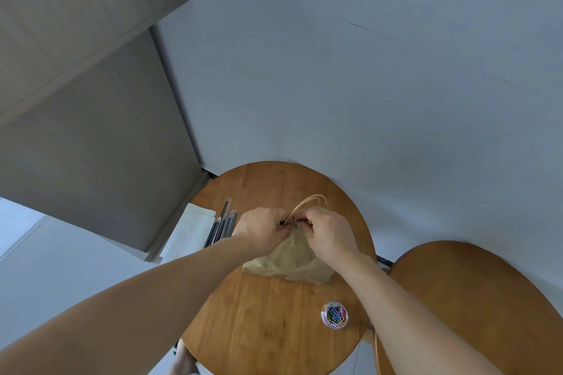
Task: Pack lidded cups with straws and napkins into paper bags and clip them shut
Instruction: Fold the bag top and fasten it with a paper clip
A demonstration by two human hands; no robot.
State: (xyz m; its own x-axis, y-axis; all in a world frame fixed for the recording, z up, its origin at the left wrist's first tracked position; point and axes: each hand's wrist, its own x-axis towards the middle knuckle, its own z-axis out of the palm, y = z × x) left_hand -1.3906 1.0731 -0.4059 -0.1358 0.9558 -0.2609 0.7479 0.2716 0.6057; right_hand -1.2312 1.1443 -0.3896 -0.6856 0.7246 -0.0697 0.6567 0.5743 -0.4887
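Brown paper bag (289,262), head view: on the bench (274,329), its top gathered between both hands. Left hand (259,231), right hand (330,234): fingers curled, pinching the bag mouth below the handles (310,202); clip there too small to tell. Clip tub (334,314): nearer the person than the right hand. Straws (224,225), napkins (190,231): just outside the left hand. Handling: hold the folded edges flush and flat, then push the clip fully over them.

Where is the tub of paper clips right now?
Head view: the tub of paper clips stands on the round table, near its right edge, in front of the paper bag, beside the right forearm.
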